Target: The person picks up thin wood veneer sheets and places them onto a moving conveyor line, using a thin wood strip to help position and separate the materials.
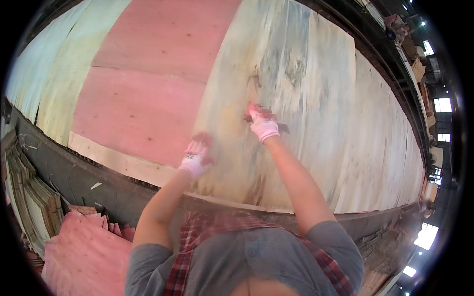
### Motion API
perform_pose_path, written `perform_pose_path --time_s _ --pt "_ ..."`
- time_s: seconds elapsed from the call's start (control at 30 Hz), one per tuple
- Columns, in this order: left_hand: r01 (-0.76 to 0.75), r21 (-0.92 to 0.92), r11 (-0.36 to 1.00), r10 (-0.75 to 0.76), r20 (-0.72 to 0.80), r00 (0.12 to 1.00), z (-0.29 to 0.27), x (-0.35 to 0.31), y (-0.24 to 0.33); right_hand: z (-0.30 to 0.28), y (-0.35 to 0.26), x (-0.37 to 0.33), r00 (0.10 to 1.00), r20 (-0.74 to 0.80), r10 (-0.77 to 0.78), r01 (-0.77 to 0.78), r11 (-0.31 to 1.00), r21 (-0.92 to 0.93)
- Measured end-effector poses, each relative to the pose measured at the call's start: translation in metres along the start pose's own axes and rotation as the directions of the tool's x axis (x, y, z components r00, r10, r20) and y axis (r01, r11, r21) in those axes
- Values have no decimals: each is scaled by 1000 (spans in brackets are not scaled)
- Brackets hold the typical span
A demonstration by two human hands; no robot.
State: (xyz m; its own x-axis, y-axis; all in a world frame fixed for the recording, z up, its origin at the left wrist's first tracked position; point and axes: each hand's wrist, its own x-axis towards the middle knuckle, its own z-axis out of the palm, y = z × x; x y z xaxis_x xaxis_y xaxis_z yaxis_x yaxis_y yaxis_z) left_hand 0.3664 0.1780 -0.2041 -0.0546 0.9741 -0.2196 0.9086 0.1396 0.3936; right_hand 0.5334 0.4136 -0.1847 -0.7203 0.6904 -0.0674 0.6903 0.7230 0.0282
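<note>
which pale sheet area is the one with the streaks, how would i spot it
Find the long spread of sheets filling the upper picture. Just right of its pink section, with the gloved right hand over it, is the streaked pale section. Dark blue-grey streaks set it apart from its plainer neighbours.

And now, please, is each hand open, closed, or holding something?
Left hand: open, at the edge of the pink sheet.
Right hand: looks closed on a dark scrap.

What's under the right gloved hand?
By the right gloved hand, a dark scrap pokes out near the cuff, above pale wood veneer. Whatever the palm covers can't be seen.
</note>
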Motion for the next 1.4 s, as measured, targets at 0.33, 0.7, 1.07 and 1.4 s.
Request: perform_pose_path --time_s 0.33,0.7,1.07,1.4 --pt "-111 -38 993 106 -104 989 14 4 -10 -40 23 93 975 200 -101 105 994 -9" --pt "-12 -31 999 14 77 997 -10 1 -4 49 46 -6 739 576 351 -401 -458 793" --pt "70 -14 997 -66 185 980 -57 22 12 -27 -65 -384 429 892 139 -888 243 390" --pt "-37 -993 113 -526 -91 846 -23 -52 -59 12 -103 -512 543 816 196 -813 -118 570"
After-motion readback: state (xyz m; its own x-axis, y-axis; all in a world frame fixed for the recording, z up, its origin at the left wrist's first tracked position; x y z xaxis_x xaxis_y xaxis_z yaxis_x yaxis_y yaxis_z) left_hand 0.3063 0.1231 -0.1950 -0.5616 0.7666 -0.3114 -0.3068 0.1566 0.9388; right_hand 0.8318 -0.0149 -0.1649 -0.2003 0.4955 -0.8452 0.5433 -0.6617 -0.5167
